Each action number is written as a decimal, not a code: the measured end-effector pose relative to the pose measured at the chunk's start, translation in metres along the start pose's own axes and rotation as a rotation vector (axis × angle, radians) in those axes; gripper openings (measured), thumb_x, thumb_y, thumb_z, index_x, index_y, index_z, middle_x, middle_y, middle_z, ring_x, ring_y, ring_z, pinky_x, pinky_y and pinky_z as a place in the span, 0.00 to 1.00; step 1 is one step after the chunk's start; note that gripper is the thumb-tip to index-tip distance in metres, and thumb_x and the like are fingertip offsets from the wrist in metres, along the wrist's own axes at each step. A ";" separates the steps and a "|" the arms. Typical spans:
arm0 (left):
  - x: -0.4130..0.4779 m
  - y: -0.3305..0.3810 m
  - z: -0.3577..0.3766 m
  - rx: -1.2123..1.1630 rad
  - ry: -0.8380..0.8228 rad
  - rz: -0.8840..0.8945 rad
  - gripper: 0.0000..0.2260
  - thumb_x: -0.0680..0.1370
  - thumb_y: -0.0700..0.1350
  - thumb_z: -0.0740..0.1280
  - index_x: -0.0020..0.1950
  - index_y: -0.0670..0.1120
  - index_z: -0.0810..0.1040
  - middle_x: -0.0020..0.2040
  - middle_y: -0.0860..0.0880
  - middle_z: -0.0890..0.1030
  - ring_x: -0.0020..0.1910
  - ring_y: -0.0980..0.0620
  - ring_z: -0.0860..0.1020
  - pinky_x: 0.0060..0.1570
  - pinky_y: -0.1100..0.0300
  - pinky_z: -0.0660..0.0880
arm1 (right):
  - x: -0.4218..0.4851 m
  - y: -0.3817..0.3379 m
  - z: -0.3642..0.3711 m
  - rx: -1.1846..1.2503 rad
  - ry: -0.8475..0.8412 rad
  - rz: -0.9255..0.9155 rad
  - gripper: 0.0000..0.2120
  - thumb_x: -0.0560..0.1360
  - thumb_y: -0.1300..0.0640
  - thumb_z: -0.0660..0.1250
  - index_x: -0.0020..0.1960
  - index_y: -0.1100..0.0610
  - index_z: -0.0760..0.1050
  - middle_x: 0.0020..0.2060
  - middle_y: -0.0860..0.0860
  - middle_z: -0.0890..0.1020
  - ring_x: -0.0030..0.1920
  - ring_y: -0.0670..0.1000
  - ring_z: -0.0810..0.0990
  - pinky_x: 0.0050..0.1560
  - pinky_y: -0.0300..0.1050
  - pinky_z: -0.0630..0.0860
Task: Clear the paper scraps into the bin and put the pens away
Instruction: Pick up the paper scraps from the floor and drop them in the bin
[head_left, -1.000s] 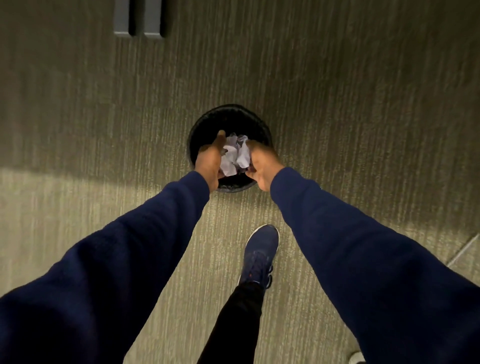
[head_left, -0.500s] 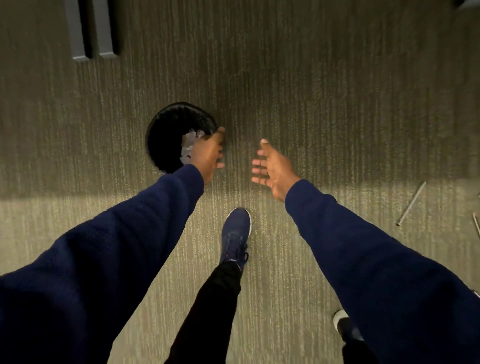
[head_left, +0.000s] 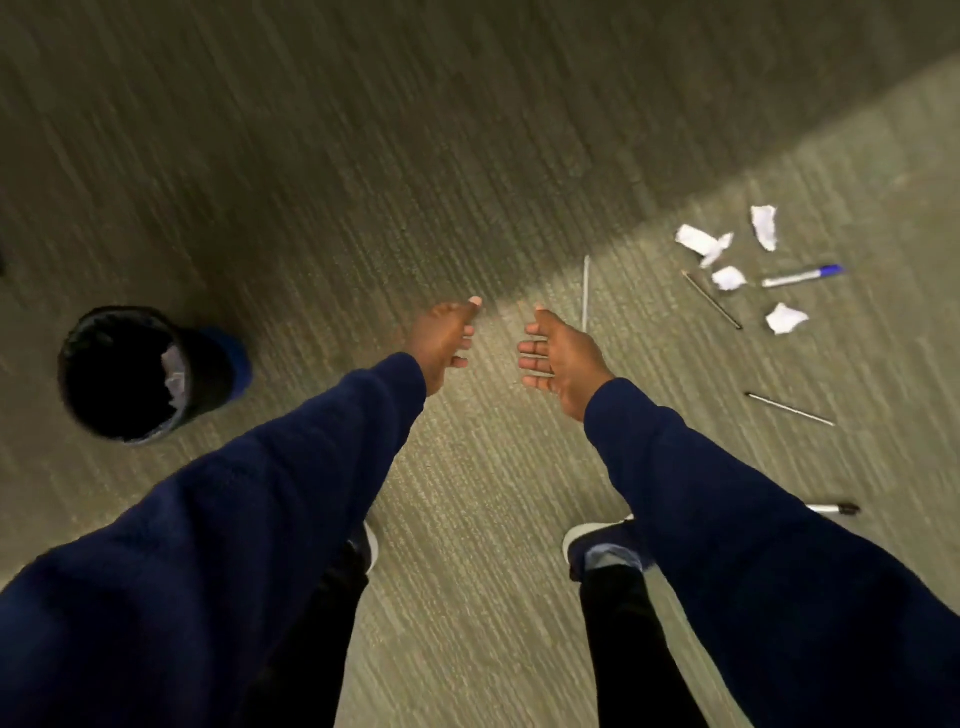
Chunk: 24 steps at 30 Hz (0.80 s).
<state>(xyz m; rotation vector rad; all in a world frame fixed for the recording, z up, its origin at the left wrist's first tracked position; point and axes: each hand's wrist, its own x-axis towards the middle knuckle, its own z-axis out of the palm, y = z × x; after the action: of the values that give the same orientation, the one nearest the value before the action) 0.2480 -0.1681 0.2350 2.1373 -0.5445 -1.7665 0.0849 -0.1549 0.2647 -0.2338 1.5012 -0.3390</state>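
On the carpet (head_left: 311, 156), the bin (head_left: 124, 374) now stands well to my left, no longer under my left hand (head_left: 444, 338); paper I held a second ago lies inside. Both hands are empty, fingers spread, the right hand (head_left: 563, 358) included. Scraps (head_left: 785, 318) have come into view, well right of my right hand. Pens (head_left: 802, 275) lie among them; a white pen (head_left: 586, 291) lies just beyond my right fingertips.

1. carpet (head_left: 467, 467), grey-green, ribbed with fine parallel lines running diagonally across whole view.
2. shaded zone (head_left: 260, 104), upper and left part, darker tone.
3. lit zone (head_left: 893, 353), right and lower part, paler, diagonal edge between.
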 end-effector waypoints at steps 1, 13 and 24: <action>-0.007 0.005 0.026 0.042 -0.029 0.006 0.19 0.80 0.56 0.66 0.64 0.44 0.76 0.46 0.49 0.77 0.42 0.53 0.75 0.43 0.54 0.75 | -0.005 0.001 -0.030 0.030 0.023 -0.001 0.23 0.81 0.41 0.60 0.64 0.58 0.75 0.57 0.55 0.79 0.57 0.55 0.79 0.55 0.51 0.78; -0.062 0.103 0.289 0.450 -0.230 0.197 0.11 0.79 0.53 0.67 0.52 0.45 0.76 0.43 0.48 0.77 0.41 0.50 0.75 0.41 0.56 0.73 | -0.054 0.020 -0.291 0.161 0.300 -0.055 0.16 0.78 0.41 0.63 0.44 0.55 0.74 0.39 0.52 0.76 0.42 0.53 0.77 0.48 0.52 0.78; 0.088 0.094 0.377 1.372 -0.185 0.566 0.23 0.78 0.57 0.67 0.67 0.45 0.72 0.67 0.42 0.70 0.63 0.41 0.74 0.63 0.47 0.74 | 0.090 0.011 -0.352 -0.079 0.586 -0.106 0.29 0.76 0.42 0.67 0.72 0.55 0.67 0.65 0.56 0.74 0.59 0.58 0.79 0.57 0.51 0.78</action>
<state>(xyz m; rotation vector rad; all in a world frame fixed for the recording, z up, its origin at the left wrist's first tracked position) -0.1158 -0.2925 0.1327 1.9823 -2.6582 -1.2964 -0.2615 -0.1573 0.1553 -0.2925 2.0871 -0.4585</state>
